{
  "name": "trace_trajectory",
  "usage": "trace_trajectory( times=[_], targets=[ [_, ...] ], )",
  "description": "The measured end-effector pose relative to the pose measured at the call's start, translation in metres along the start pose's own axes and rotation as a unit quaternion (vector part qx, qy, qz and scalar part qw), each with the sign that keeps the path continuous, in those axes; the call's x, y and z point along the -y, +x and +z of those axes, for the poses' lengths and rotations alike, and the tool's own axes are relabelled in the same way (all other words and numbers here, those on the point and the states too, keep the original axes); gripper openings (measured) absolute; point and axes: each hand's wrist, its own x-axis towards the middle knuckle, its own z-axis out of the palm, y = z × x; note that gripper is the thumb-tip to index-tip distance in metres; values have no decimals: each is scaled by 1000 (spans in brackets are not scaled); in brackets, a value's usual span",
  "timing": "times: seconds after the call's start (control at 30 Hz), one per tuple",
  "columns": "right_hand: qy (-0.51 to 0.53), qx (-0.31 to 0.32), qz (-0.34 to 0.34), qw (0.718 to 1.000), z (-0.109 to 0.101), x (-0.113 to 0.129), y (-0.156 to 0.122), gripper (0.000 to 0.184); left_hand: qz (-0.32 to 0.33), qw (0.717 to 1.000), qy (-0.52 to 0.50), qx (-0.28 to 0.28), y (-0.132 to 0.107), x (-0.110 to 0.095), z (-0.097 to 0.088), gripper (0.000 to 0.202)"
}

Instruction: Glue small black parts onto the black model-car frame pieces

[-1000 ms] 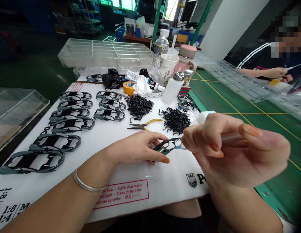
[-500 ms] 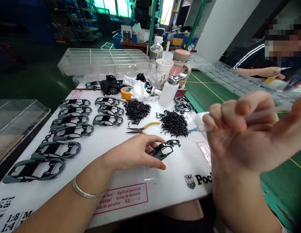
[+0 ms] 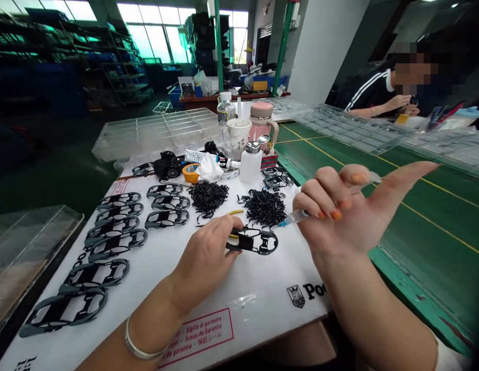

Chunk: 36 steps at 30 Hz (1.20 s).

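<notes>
Two hands meet over one frame. The left hand has its fingers closed on the left end of a dark grey frame and presses it flat on the white board. This probably stops it sliding and leaves its open windows facing up. The right hand curls its fingers round a clear applicator, with the thumb stretched out free. The bluish tip slants down toward the frame's right end, near it but not touching, and the grip looks suited to fine aiming. The frame lies near the middle of the board, just in front of the right pile of small black parts, with a second pile to its left. Yellow-handled pliers poke out behind the left hand, within easy reach. Rows of finished-looking frames line the board's left side, well apart from the hands and seemingly parked there out of the way. A white bottle, a tape roll and a clear tray crowd the far end. The board's right edge runs under the right hand, and the green table lies beyond it. The most room to move is the white strip along the near edge. A co-worker sits far off to the right.
</notes>
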Motion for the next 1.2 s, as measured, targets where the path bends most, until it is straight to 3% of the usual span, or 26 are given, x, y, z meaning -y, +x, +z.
trace_trajectory(
  times=[0.13, 0.27, 0.57, 1.2],
  targets=[
    [20, -31, 32, 999, 7, -9, -3, 43, 123, 992, 15, -35, 0, -2, 6, 34],
    [25, -24, 59, 998, 10, -13, -8, 37, 169, 983, 47, -49, 0, -5, 7, 27],
    [-8, -24, 64, 998, 12, -9, -11, 30, 191, 975, 78, -78, 2, -12, 6, 21],
    [-10, -24, 59, 998, 14, -10, -12, 27, 191, 977, 73, -66, 0, -11, 6, 23]
  ],
)
